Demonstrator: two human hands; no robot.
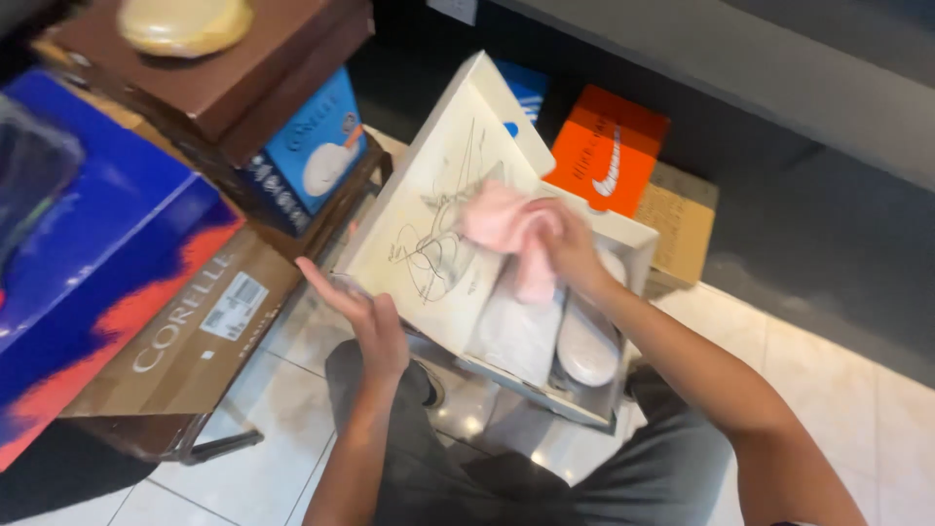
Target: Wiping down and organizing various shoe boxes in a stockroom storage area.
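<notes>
Looking down from the head camera at a pale tiled floor [292,458], glossy, with grout lines and a light glare. An open shoebox [604,390] rests over my lap, its cream lid [438,205] flipped up and away from me, a line drawing on the inside face.

My right hand [560,244] has its fingers closed on a pink cloth [502,224], pressed against the lid's inner face near the hinge edge. My left hand [375,321] lies open, fingers stretched out and together, palm steadying the lid's lower left edge.

Inside the box: pale shoes [584,346] lying side by side, one still under a whitish wrap (shape blurred, I cannot tell more).

Surroundings are crowded. To the left, a blue and orange-red box [88,273] sits on a brown cardboard carton [185,341]. Behind it, a dark brown box [243,78] with a yellowish round object [185,24] on top, above a light blue box [321,146]. Beyond the lid, an orange shoebox [609,151] stands next to a plain tan carton [682,229]. A dark grey ledge [779,78] runs across the upper right.
</notes>
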